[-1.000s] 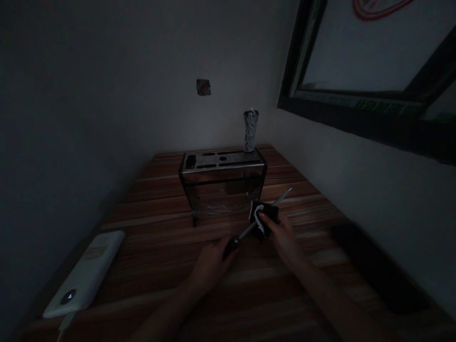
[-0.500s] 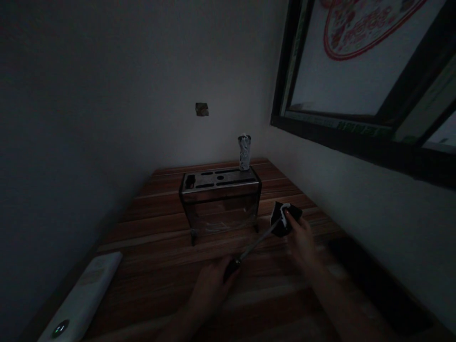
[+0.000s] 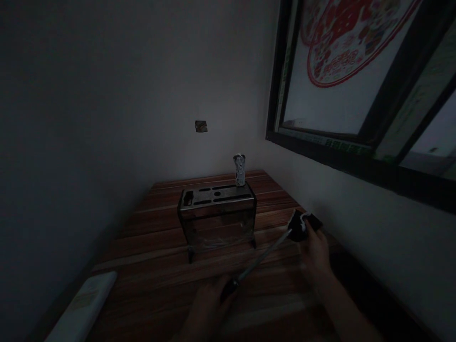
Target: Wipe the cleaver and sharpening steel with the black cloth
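Nearest, the left hand (image 3: 210,304) has its fingers closed round the black handle (image 3: 228,288) of what looks like a sharpening steel. Its metal shaft (image 3: 265,254) slants up and away from those fingers towards the right hand (image 3: 315,249), whose fingers and thumb are clamped on a folded black cloth (image 3: 295,228) with a white strip across it. The cloth has just travelled outward along the shaft, away from the left fingers, leaving the length between the hands bare; only the tip end meets the cloth now. That looks like the outer end of a stroke, though whether the cloth still grips the tip I cannot tell.

Left of the left fingers lies a white power bank (image 3: 81,304); right of the right fingers, a long dark object (image 3: 370,294) lies partly behind the forearm. Beyond the left fingers stands a slotted knife block (image 3: 217,194) on the wood-grain table (image 3: 153,242), a crinkled silvery upright piece (image 3: 240,171) at its far right corner. Farther still is the wall (image 3: 142,85).
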Action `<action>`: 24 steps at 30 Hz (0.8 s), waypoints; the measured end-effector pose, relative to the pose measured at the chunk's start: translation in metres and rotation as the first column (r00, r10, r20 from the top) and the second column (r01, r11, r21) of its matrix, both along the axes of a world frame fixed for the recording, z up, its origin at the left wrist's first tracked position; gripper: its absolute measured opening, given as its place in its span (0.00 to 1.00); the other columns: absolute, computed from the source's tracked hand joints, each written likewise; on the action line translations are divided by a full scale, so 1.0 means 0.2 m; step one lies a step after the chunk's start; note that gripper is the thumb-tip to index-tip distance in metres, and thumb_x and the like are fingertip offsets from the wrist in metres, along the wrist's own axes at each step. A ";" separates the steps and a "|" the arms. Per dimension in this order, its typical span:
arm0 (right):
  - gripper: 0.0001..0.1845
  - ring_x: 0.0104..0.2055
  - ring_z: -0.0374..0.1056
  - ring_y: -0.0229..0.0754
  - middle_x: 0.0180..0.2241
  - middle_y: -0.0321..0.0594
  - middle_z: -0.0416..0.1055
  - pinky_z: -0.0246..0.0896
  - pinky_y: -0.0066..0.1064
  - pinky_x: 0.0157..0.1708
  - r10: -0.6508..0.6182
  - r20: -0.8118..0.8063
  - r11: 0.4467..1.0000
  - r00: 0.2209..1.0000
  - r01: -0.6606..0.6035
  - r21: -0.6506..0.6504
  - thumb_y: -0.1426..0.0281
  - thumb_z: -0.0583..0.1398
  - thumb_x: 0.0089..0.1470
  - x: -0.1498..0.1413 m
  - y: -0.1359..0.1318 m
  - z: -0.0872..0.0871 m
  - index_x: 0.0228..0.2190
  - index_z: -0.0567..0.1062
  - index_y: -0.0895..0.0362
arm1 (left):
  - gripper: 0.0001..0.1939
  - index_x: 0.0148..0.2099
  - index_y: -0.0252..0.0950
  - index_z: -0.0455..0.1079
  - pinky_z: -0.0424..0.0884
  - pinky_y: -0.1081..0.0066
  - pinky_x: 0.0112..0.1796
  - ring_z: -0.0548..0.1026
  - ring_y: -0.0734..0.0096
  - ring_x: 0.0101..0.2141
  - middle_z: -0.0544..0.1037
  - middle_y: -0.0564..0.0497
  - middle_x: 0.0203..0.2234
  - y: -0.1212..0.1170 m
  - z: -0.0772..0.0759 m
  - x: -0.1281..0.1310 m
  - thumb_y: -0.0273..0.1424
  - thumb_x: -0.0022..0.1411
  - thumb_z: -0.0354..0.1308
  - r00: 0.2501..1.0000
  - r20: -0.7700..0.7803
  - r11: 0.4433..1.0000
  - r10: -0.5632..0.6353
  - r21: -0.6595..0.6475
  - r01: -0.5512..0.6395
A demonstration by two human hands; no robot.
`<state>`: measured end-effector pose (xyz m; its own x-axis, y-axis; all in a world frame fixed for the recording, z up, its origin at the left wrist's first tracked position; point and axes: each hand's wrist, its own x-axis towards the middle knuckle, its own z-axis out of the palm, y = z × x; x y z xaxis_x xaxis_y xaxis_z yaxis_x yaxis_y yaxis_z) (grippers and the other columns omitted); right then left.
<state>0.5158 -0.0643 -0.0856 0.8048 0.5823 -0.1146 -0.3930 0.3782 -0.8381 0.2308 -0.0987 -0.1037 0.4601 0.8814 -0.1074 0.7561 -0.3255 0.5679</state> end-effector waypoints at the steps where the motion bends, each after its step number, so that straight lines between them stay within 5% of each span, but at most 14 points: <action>1: 0.16 0.31 0.71 0.36 0.29 0.30 0.76 0.65 0.25 0.29 0.007 0.006 1.000 1.000 -0.007 -0.015 0.64 0.67 0.34 0.00 0.00 -0.01 0.30 0.76 0.54 | 0.14 0.47 0.44 0.67 0.67 0.75 0.39 0.74 0.69 0.39 0.77 0.54 0.39 0.00 0.00 0.00 0.32 0.59 0.50 1.000 0.019 1.000 0.002 -0.003 -0.002; 19: 0.24 0.40 0.70 0.45 0.36 0.37 0.76 0.64 0.31 0.38 0.265 0.017 0.964 0.964 -0.265 -0.007 0.56 0.64 0.36 -0.23 0.04 -0.15 0.36 0.75 0.56 | 0.15 0.48 0.41 0.66 0.69 0.75 0.39 0.76 0.68 0.38 0.78 0.52 0.38 -0.03 0.01 -0.03 0.32 0.59 0.45 0.995 0.049 0.995 0.090 0.042 -0.092; 24: 0.24 0.40 0.70 0.47 0.36 0.38 0.76 0.64 0.33 0.38 0.364 0.020 0.931 0.931 -0.363 -0.033 0.56 0.64 0.36 -0.33 0.00 -0.12 0.36 0.75 0.56 | 0.14 0.45 0.43 0.67 0.70 0.75 0.37 0.76 0.66 0.37 0.78 0.51 0.37 -0.03 0.10 -0.09 0.32 0.57 0.47 0.994 0.086 0.962 0.064 0.259 -0.084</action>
<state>0.4492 -0.0650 -0.1099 0.5414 0.8325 -0.1174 -0.4777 0.1897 -0.8578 0.2124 -0.1048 -0.0834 0.3901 0.9060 0.1643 0.7415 -0.4149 0.5274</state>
